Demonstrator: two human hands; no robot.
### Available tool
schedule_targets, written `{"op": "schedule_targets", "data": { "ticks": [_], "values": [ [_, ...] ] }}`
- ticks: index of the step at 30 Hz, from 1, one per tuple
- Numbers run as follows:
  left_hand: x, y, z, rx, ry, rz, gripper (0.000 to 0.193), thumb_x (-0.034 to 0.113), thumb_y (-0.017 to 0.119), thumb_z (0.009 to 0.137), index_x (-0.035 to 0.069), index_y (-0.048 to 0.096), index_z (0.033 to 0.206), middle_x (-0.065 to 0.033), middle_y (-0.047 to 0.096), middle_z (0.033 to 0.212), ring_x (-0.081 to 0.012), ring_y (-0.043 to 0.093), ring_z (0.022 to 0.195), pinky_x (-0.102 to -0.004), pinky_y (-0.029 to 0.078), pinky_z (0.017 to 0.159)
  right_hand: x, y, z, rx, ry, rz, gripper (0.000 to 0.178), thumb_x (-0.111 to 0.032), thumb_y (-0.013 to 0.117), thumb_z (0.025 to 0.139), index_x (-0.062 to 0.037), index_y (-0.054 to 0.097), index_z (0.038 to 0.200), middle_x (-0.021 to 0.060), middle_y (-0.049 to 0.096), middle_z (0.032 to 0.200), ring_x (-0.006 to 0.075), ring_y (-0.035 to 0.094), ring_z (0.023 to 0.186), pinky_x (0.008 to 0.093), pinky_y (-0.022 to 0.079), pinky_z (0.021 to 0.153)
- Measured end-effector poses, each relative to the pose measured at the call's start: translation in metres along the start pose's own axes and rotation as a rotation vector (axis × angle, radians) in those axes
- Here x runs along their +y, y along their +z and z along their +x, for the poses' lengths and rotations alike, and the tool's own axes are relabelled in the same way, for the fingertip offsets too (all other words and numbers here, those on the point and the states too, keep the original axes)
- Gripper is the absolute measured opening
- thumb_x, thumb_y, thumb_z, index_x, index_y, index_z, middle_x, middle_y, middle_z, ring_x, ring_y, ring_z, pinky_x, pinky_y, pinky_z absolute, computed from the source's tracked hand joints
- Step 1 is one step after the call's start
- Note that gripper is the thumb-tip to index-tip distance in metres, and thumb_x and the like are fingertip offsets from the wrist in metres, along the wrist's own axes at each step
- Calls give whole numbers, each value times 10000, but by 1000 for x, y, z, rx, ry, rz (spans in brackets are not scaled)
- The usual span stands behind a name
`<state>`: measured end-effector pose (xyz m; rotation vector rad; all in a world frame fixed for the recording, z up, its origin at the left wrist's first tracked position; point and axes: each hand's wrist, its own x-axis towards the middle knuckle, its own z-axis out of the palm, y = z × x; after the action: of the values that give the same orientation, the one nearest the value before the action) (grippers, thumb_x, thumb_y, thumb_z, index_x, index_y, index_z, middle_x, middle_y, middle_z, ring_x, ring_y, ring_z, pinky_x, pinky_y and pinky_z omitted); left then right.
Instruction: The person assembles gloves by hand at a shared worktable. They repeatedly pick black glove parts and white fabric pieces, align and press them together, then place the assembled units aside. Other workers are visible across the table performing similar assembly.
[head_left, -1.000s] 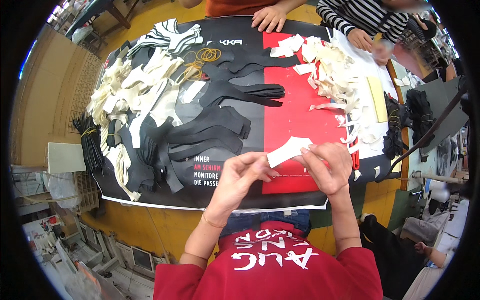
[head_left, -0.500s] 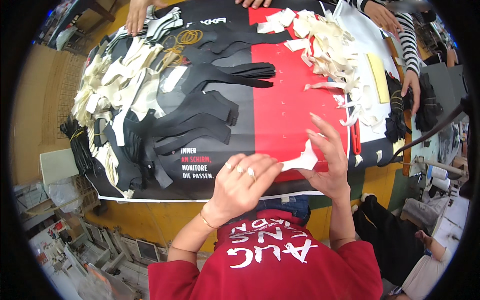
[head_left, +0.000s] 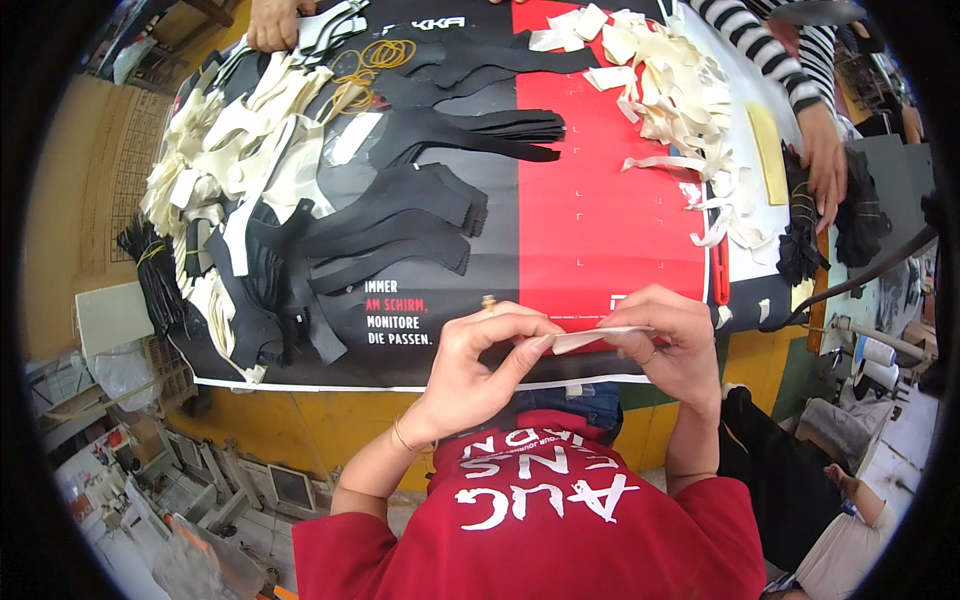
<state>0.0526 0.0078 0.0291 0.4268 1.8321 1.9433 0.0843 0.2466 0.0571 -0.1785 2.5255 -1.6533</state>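
A small off-white fabric piece (head_left: 578, 342) is stretched level between my two hands, over the table's near edge. My left hand (head_left: 482, 365) pinches its left end between thumb and fingers. At the other end, the thumb and fingers of my right hand (head_left: 672, 345) are closed on the fabric and cover part of it. Beyond my left hand lie black fabric strips (head_left: 390, 235), fanned out in overlapping layers. A heap of cream fabric pieces (head_left: 685, 95) lies on the far right of the red area.
More cream pieces (head_left: 240, 140) and yellow rubber bands (head_left: 375, 65) lie at the left. A co-worker's hand (head_left: 272, 24) touches striped pieces at the far left; another person's hand (head_left: 823, 165) is by a black bundle (head_left: 798, 235). A red-handled tool (head_left: 721, 275) and yellow block (head_left: 766, 155) lie at right.
My right hand has come down and closed its spread fingers on the fabric, which is now held flatter. The co-worker's hand at far left has moved up; one at the top edge has left view.
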Motion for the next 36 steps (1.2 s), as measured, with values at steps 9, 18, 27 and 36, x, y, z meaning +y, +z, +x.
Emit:
{"op": "schedule_targets", "data": {
  "ticks": [9,18,27,36],
  "values": [
    [-4,13,5,98,-110,20,143,46,627,964,-43,714,1034,-103,709,935,-143,652,857,-286,513,810,-6,32,14,516,-44,-440,177,-85,775,836,-22,670,964,89,652,846,245,655,839,351,516,727],
    [-3,36,6,251,211,454,175,-56,679,856,7,741,1008,-127,662,996,-234,648,791,-323,521,741,-20,47,-13,194,30,-242,82,-28,677,903,7,675,978,132,655,836,269,649,705,332,504,630],
    [-11,43,4,245,272,591,239,-94,701,833,29,745,1034,-105,598,1021,-172,622,723,-275,512,610,-19,39,-15,117,27,-387,109,-76,639,923,5,659,993,124,656,867,317,608,729,394,433,670],
    [-13,44,5,262,277,620,239,-68,728,825,45,750,1035,-96,602,1007,-161,581,678,-279,488,598,-15,36,-14,98,2,-363,114,-72,638,921,18,659,988,128,663,876,322,613,751,405,447,734]
  ]
}}
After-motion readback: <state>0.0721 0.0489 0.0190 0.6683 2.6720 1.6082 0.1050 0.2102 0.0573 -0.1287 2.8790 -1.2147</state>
